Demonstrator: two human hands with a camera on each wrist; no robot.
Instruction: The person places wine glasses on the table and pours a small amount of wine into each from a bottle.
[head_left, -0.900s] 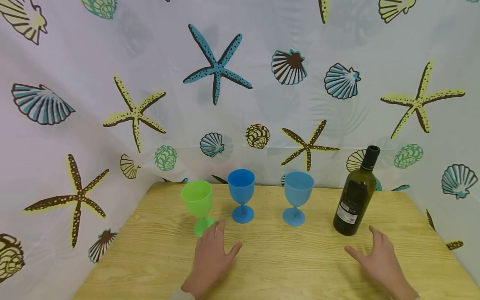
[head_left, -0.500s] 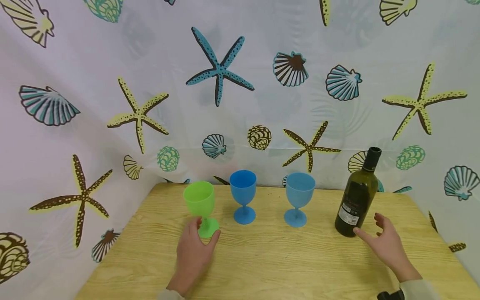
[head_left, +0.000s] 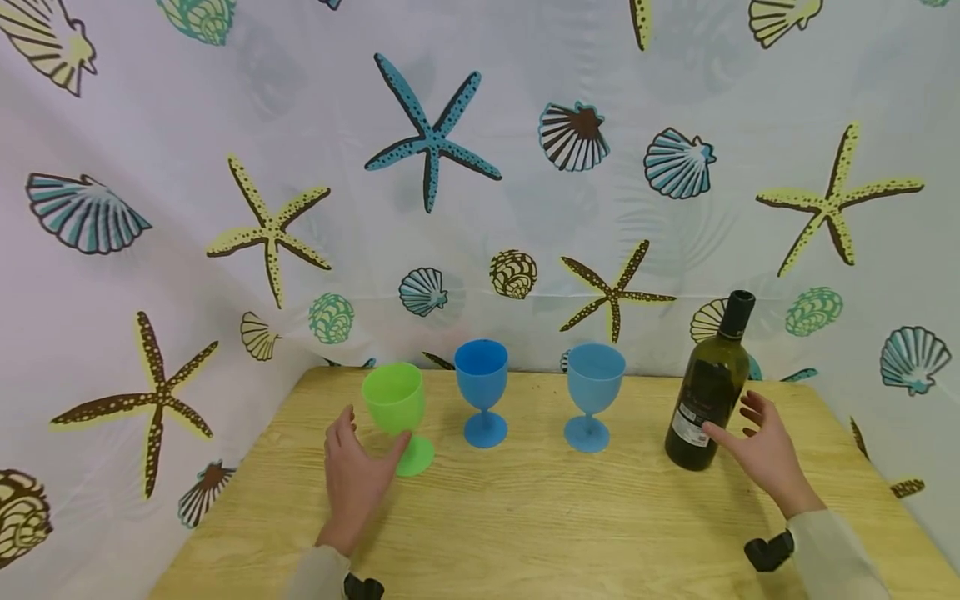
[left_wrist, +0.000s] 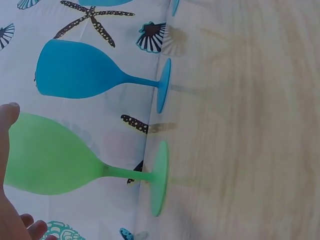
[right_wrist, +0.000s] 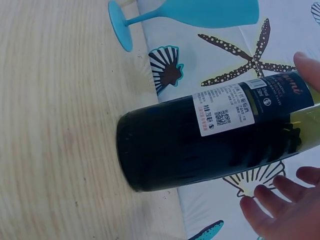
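A green plastic goblet point(head_left: 394, 402) stands upright at the left of the table. My left hand point(head_left: 354, 483) is spread around its near left side, thumb in front of the stem in the head view; the left wrist view shows fingers and thumb on either side of the bowl point(left_wrist: 55, 155), contact unclear. At the right stands a dark green wine bottle point(head_left: 711, 387) with a black neck and white back label point(right_wrist: 224, 109). My right hand point(head_left: 767, 454) is beside it, thumb before the label, fingers loosely bent on the far side. In the right wrist view those fingers are apart from the glass.
A blue goblet point(head_left: 482, 383) and a lighter blue goblet point(head_left: 596, 385) stand between the green goblet and the bottle. All are on a wood-grain table point(head_left: 540, 525). Behind and at the sides hangs a white cloth point(head_left: 517, 200) printed with starfish and shells.
My left hand has shifted left, from in front of the green goblet to its left side. My right hand has moved forward and up beside the bottle. Goblets and bottle stay put.
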